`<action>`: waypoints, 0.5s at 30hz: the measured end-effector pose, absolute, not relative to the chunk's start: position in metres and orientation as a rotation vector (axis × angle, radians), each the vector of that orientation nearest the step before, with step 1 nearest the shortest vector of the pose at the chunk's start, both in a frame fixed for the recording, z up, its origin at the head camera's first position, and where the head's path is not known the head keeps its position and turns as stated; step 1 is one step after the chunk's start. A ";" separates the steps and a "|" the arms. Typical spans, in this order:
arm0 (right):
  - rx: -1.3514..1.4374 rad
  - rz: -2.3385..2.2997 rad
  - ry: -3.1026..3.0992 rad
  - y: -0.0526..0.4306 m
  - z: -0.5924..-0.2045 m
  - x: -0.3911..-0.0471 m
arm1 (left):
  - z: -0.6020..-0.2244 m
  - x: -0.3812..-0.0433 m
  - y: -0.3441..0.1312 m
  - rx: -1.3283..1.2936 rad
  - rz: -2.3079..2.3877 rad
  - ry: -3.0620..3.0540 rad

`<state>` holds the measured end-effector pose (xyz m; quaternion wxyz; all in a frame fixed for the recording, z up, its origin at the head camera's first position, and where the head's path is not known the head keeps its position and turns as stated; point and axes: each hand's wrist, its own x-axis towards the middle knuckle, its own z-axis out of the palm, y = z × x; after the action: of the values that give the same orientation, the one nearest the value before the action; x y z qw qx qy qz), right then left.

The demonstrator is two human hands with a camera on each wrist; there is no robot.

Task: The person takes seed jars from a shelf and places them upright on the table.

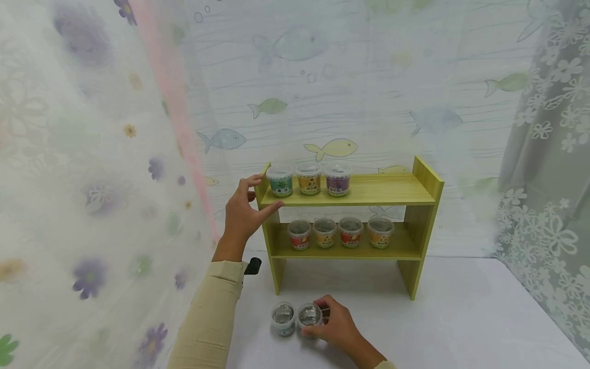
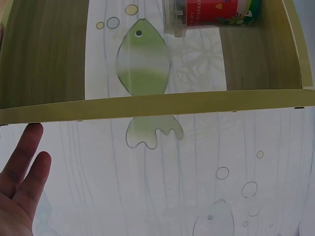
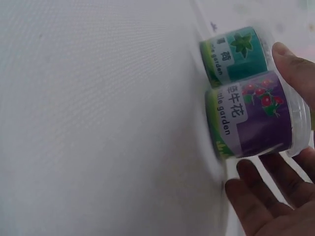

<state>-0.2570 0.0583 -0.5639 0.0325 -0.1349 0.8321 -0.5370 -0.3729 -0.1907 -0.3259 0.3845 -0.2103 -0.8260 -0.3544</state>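
On the white table, a purple-labelled plant cup [image 3: 263,113] with a clear lid lies between the thumb and fingers of my right hand [image 1: 338,325]. Close beside it stands a teal-labelled plant cup [image 3: 236,54]; the head view shows both cups' silvery tops. My left hand [image 1: 244,212] grips the left end of a yellow-green two-tier shelf [image 1: 382,189], its thumb along the front edge and its fingers at the side panel. In the left wrist view, two of its fingers [image 2: 34,172] are stretched out, one tip right at the panel's edge.
Three lidded cups, teal, yellow [image 1: 309,182] and purple [image 1: 338,183], stand at the left of the upper tier. Several red- and orange-labelled cups [image 1: 350,236] line the lower tier. Behind the shelf hangs a fish-printed curtain [image 1: 359,102]; a flowered curtain [image 1: 115,179] hangs at left.
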 end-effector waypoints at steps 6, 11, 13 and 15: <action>-0.490 -1.498 2.766 0.059 -0.557 -0.256 | -0.325 -0.373 -0.191 -0.538 -0.910 -2.107; -0.536 -1.444 2.818 0.060 -0.551 -0.256 | -0.325 -0.374 -0.192 -0.543 -0.890 -2.106; -0.537 -1.440 2.818 0.061 -0.548 -0.257 | -0.325 -0.375 -0.192 -0.549 -0.879 -2.102; -0.532 -1.451 2.807 0.062 -0.543 -0.257 | -0.324 -0.376 -0.193 -0.550 -0.872 -2.090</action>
<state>-0.2571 0.0619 -0.5430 -0.0311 -0.1660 0.8756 -0.4526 -0.3765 -0.1926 -0.3244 0.3946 -0.2170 -0.8240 -0.3437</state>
